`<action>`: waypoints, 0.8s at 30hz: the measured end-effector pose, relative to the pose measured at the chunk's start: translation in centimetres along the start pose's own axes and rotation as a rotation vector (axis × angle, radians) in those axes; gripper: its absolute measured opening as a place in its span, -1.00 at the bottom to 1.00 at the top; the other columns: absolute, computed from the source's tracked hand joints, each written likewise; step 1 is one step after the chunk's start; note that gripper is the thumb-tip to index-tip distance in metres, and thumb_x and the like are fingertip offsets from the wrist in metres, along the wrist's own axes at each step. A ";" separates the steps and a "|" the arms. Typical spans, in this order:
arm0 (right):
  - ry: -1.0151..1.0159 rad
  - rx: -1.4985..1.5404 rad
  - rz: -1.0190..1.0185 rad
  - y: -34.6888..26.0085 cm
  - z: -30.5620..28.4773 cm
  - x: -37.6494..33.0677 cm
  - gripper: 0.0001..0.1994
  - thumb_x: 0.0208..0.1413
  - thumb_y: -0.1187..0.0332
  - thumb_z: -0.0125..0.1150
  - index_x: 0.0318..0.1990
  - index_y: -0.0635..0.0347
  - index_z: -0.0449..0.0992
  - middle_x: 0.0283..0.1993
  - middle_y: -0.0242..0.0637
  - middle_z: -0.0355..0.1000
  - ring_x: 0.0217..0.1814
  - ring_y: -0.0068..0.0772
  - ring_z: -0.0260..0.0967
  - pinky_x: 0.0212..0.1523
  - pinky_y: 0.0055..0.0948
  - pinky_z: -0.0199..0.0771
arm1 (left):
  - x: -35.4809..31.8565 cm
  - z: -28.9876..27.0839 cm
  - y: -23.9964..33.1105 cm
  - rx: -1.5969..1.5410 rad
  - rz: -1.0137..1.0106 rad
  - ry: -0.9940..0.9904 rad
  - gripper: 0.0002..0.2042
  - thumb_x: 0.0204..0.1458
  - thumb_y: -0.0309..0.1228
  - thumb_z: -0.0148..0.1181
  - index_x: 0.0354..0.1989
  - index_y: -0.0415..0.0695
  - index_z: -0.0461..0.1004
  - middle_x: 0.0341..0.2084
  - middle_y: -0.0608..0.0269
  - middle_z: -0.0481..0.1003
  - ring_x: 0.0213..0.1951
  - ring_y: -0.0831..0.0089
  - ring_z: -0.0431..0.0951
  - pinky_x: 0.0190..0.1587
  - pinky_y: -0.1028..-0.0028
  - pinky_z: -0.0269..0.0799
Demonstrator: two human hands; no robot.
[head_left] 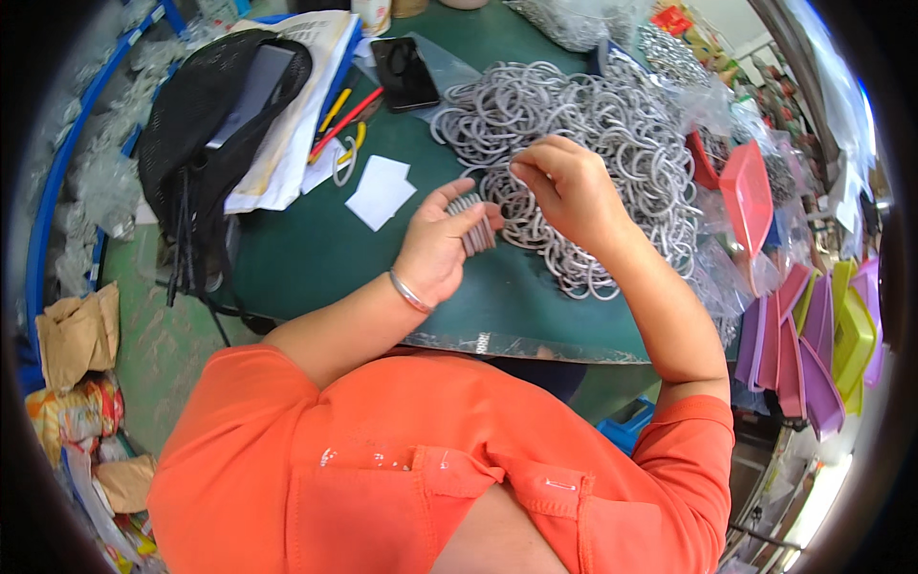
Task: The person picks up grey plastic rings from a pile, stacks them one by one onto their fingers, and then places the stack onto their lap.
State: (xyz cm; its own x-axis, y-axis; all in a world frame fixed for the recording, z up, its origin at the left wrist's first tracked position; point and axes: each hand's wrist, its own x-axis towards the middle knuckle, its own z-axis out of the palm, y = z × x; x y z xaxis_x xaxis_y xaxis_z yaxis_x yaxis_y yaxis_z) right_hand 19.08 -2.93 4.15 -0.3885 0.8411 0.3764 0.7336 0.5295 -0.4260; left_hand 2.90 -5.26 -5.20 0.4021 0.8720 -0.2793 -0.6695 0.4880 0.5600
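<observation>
Rings: big loose heap of grey metal rings point(583, 124) spreads over the far right part of the green table mat point(316, 249), well tangled and, going by its bulk, mostly unsorted. Judging from that, the bulk of the work is left; only a small share looks gathered. Done part is the short stack of rings point(475, 225), packed face to face like a coil and held in the left hand point(435, 251), fingers curled round it, thumb on top, near the heap's front edge. Right hand point(569, 187) sits over the heap just beside the stack, fingers pinched narrow on what looks like a single ring; exact grip partly hidden by the knuckles. No finished bundles show on the mat, so cannot tell whether any earlier stacks were completed. More bagged rings point(669, 53) lie behind the heap, likely further stock. Off to the left: black mesh bag point(210, 105) on papers, dark phone point(404, 72), white paper slips point(381, 191), pens point(339, 120). Pink and purple plastic trays point(794, 344) stand at the right edge, none holding rings as far as visible.
</observation>
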 end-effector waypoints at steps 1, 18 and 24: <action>-0.016 0.023 0.004 0.1 1.1 0.7 -0.92 -0.08 0.49 0.20 -0.38 0.20 0.54 -0.40 -0.16 0.42 -0.33 -0.05 0.42 -0.35 -0.25 0.43 | -0.3 -0.1 -0.1 -0.006 -0.021 -0.005 -0.63 0.06 -0.55 0.08 0.05 -0.19 0.19 -0.26 0.08 0.46 -0.20 0.28 0.52 -0.16 0.37 0.47; -0.367 -0.048 0.173 -4.2 18.0 8.8 -0.74 -0.03 0.33 0.14 -0.22 0.33 0.46 -0.22 0.04 0.47 -0.13 0.05 0.45 -0.10 -0.14 0.45 | -1.1 -2.5 -2.2 -0.054 -0.094 -0.046 -0.90 0.05 -0.50 0.06 -0.26 -0.08 0.41 -0.40 0.38 0.47 -0.43 0.56 0.45 -0.48 0.57 0.32; -0.020 0.177 0.077 -3.0 10.8 7.6 -0.87 -0.10 0.39 0.22 -0.38 0.22 0.48 -0.45 -0.07 0.46 -0.41 0.01 0.43 -0.41 -0.19 0.42 | -1.2 -1.9 -0.9 -0.003 -0.069 -0.119 -0.82 -0.02 -0.64 0.01 -0.21 -0.23 0.35 -0.44 0.17 0.48 -0.42 0.43 0.51 -0.34 0.51 0.41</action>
State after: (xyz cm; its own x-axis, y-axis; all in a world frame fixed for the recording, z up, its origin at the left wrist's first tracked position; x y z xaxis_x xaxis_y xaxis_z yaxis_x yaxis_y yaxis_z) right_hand 7.86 3.06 -0.59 -0.3475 0.8808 0.3217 0.6527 0.4735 -0.5913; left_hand 1.83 -6.65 -6.80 0.5180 0.8260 -0.2224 -0.6395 0.5466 0.5406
